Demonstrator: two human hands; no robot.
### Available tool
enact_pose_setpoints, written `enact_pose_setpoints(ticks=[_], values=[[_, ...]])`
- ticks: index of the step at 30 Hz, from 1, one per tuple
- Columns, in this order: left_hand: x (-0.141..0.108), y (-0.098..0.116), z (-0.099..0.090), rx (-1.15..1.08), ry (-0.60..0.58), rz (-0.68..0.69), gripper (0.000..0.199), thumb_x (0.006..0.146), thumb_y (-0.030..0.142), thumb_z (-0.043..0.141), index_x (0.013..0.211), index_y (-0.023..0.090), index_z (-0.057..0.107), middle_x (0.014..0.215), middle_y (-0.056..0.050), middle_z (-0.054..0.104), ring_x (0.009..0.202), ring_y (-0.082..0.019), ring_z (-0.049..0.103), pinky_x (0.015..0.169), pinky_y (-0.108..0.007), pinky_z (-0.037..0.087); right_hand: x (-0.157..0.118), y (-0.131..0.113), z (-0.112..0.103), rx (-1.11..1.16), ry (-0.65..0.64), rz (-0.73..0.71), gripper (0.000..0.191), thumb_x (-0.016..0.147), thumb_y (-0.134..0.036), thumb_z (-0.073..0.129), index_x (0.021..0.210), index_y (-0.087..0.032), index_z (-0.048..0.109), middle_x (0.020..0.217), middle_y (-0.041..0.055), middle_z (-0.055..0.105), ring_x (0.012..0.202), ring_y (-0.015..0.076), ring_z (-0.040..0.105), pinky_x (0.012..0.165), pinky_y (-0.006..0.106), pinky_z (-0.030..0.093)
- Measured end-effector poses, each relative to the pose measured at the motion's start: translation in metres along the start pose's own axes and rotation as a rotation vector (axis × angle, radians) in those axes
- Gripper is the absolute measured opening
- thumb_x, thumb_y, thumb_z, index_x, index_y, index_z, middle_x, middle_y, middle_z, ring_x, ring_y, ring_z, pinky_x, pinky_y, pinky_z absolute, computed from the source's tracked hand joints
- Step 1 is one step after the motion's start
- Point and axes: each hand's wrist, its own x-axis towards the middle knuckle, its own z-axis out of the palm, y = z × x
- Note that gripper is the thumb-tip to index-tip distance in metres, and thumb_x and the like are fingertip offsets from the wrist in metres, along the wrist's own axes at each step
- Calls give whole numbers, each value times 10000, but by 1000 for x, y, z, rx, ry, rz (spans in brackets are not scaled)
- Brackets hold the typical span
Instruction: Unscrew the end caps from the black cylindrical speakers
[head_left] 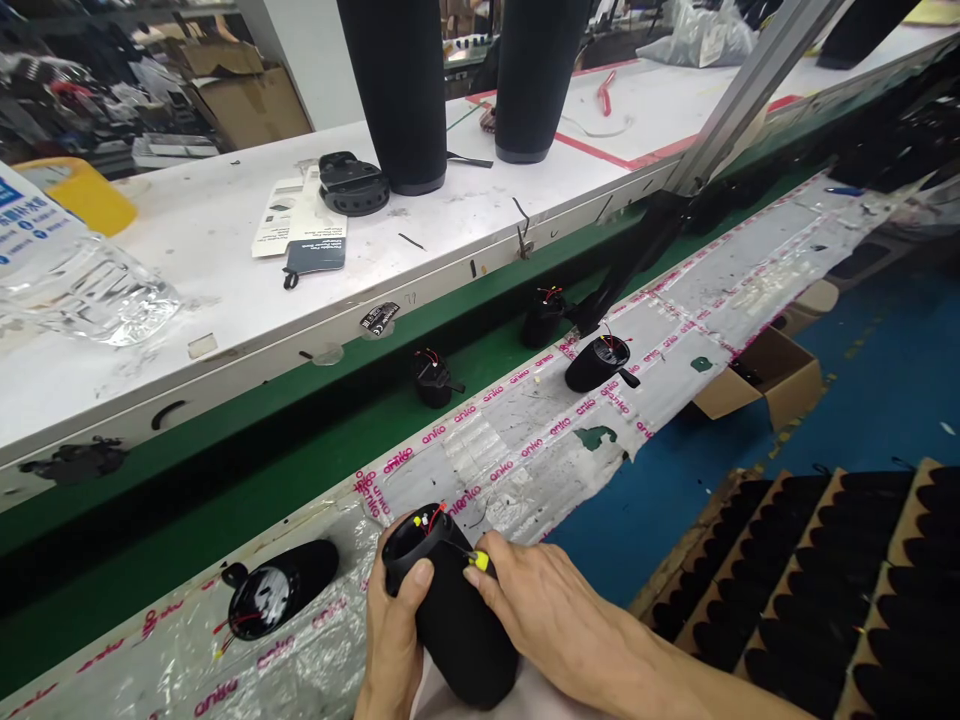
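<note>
Over the near edge of the plastic-covered ledge (480, 450), in the head view, a black cylinder (471, 645) is held at a tilt, its open end facing up and away from the person. The left hand (391, 625) is wrapped around its side, thumb close below the rim, while the right hand (551, 610) pinches a small yellow piece (479, 561) just outside that rim; what its thin dark end does is too small to tell. Red wires (437, 511) and a light connector (419, 521) show at the opening. The step in hand looks like fine work at the rim, with the wires loose. The next move seems to call for a firm left hold, a light right pinch, and care not to snag the wires.
</note>
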Motion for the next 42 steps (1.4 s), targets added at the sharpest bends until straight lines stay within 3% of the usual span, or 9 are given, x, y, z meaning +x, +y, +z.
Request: enact_pose_setpoints(ticks=[10,17,23,28,34,36,39,42], values=[[2,-1,-1,31,-13,-1,628,730,531,826,1248,207,681,1070,-83,768,1072,-349,713,953,-437,566,-4,0,11,-65,-2,4,180,1124,-367,322,1104,-246,454,811,-2,593,667,219,612,647,368,375],[0,5,1,120,8,51,656,709,551,827,1239,192,682,1100,-103,762,1092,-349,699,993,-453,538,-2,-2,8,-118,61,-8,164,1118,-347,340,1061,-239,450,767,-11,574,615,215,585,623,371,335],[4,16,-7,259,-47,80,703,661,589,846,1216,201,658,1133,-97,731,1069,-344,667,958,-447,518,-2,0,4,-142,48,-26,155,1107,-342,371,1032,-242,463,750,-8,569,605,233,586,612,377,315],[5,24,-15,500,-82,180,707,673,589,841,1240,230,619,1181,-90,713,1121,-351,636,969,-457,516,-4,1,-4,-120,0,-29,182,1102,-366,383,1025,-238,487,726,-3,589,630,244,610,626,370,334],[5,19,-23,504,-99,190,687,696,579,827,1250,238,608,1194,-84,714,1131,-345,649,968,-436,533,6,0,-4,11,-132,-19,207,1105,-351,367,1034,-219,511,750,20,643,634,257,647,609,361,346],[4,16,-25,447,-46,148,698,647,532,883,1231,240,635,1178,-70,725,1133,-331,650,987,-405,520,10,-1,-1,62,-189,-19,185,1095,-350,405,1027,-222,519,777,29,666,665,269,668,611,357,360],[2,7,-24,97,55,-55,752,560,530,924,1203,235,670,1145,-66,754,1119,-342,678,960,-393,551,15,-7,1,203,-220,1,182,1097,-369,406,1063,-236,526,850,28,684,754,262,690,667,345,418],[1,-4,-20,-97,159,-212,652,685,662,786,1145,209,694,1079,-103,785,1027,-357,730,861,-442,615,16,-9,2,295,-192,74,266,1115,-416,315,1117,-248,522,879,21,674,787,246,688,724,352,450]])
